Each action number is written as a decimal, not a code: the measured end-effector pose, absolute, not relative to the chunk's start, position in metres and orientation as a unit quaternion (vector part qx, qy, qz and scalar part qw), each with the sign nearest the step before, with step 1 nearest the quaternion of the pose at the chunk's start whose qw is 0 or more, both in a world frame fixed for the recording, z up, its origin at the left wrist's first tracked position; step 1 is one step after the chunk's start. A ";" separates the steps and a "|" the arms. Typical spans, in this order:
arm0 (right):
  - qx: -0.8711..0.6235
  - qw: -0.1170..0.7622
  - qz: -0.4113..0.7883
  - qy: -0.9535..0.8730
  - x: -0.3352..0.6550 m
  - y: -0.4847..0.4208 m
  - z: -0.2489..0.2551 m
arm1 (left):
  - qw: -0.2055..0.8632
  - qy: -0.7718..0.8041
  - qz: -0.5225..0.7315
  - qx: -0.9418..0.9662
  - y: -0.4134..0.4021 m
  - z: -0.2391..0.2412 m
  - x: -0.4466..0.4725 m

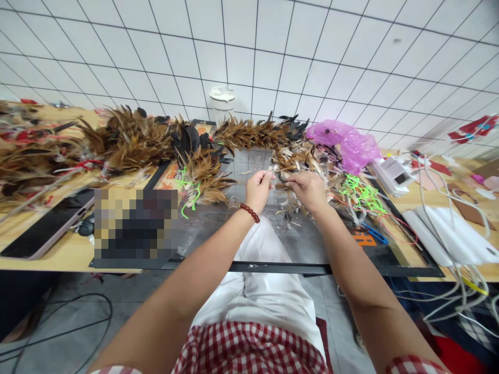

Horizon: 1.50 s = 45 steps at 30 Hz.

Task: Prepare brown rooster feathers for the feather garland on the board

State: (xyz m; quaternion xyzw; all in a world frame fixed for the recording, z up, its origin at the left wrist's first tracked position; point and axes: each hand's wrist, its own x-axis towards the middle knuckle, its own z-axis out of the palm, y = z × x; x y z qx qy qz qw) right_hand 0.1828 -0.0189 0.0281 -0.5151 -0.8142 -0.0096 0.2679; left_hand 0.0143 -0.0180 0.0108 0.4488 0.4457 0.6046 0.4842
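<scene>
Both my hands are over the glass pane [273,244] at the table's middle. My left hand [259,189], with a red bead bracelet at the wrist, is closed in a pinch on small pale feathers [277,175]. My right hand [309,188] is closed too, fingers curled on the same little bunch, right against a heap of loose brown feathers [298,158]. The fingertips of both hands nearly meet.
Strings of brown and black feathers [128,137] lie across the back and left of the table. A pink plastic bag [345,143], green cords [360,193], a white cup [221,101], a phone [47,226], a white device [392,174] and cables [448,228] lie around.
</scene>
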 end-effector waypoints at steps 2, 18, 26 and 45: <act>-0.523 0.292 0.000 -0.801 0.180 -0.021 0.030 | 0.480 0.450 0.601 0.455 -0.019 0.011 0.014; -0.474 0.343 0.012 -0.811 0.170 -0.029 0.040 | 0.511 0.433 0.506 0.544 -0.028 0.018 0.014; -0.543 0.390 0.010 -0.743 0.176 -0.023 0.037 | 0.630 0.367 0.512 0.455 -0.029 0.021 0.015; -0.471 0.364 0.304 -0.743 0.179 -0.023 0.036 | 0.477 0.425 0.618 0.459 -0.016 0.009 0.013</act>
